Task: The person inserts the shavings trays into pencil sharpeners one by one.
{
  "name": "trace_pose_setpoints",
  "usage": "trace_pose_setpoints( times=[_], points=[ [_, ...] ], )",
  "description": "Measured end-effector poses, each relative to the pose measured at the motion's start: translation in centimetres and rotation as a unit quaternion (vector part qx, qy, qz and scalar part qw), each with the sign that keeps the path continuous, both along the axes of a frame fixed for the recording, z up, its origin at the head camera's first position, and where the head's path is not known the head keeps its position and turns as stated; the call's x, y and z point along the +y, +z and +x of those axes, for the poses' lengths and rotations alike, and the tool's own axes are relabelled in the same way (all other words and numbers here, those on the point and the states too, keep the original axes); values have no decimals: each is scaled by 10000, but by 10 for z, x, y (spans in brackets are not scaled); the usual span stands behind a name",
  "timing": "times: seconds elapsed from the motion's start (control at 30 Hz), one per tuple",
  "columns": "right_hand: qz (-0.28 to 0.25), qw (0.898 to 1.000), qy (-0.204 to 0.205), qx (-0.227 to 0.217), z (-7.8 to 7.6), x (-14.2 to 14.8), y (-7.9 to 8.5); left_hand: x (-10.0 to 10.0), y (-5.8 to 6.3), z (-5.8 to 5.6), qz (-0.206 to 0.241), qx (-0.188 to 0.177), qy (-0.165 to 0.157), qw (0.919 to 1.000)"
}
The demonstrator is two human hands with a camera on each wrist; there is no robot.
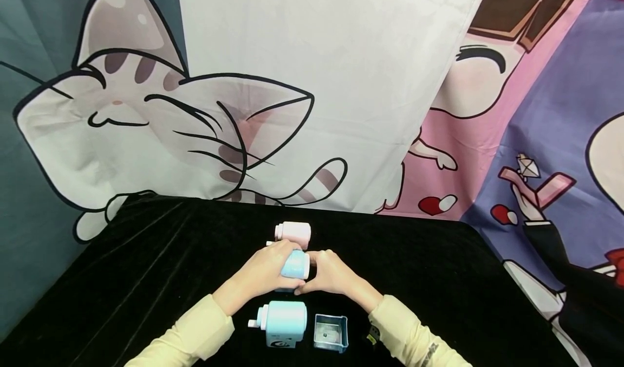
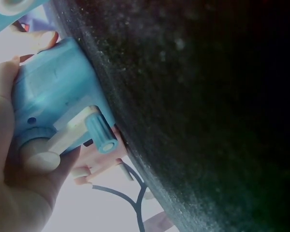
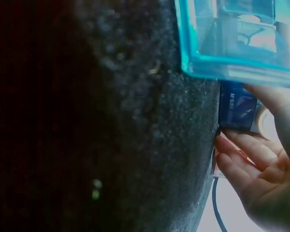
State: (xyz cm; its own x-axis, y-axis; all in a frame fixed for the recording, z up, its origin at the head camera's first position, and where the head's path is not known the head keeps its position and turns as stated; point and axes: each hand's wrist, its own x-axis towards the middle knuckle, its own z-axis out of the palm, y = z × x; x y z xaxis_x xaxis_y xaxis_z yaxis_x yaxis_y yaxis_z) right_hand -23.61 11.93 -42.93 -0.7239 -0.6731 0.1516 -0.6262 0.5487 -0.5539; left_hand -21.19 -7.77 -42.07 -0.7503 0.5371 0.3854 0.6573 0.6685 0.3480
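A blue pencil sharpener [image 1: 294,265] lies between the two hands over the black cloth. My left hand [image 1: 268,269] grips its body from the left, fingers over the far side and thumb near. Its crank handle [image 2: 79,133] with a ribbed blue knob sticks out beside the left palm. My right hand [image 1: 331,275] holds the sharpener's right end, thumb and fingers bent around opposite sides; the right wrist view shows dark blue casing [image 3: 237,106] between them. Part of the body is hidden behind the fingers.
Behind the hands lies a pink pencil sharpener [image 1: 294,233]. Nearer stands a light blue pencil sharpener [image 1: 285,321], with a clear blue drawer [image 1: 331,333] to its right. Black cloth [image 1: 429,280] covers the table, and printed cartoon fabric [image 1: 317,58] hangs behind it.
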Motion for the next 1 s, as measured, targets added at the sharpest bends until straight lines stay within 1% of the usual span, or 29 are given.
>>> trace_pose_setpoints(
  times=[0.17,0.3,0.53,0.63,0.73,1.0],
  points=[
    [36,10000,-45,-27,2,0,1,0,0,0,79,-45,-14,10000],
    [71,9998,-158,-28,4,0,2,0,1,-1,69,-155,-7,9999],
    [242,9991,-202,279,5,4,1,0,6,0,-75,-384,46,9992],
    [241,9991,-188,296,7,6,0,0,6,0,-157,-345,77,9993],
    [218,9992,-189,295,8,8,1,0,5,0,-119,-261,34,9996],
    [136,9989,-248,372,10,9,3,0,7,1,161,-88,-61,9998]
  ],
)
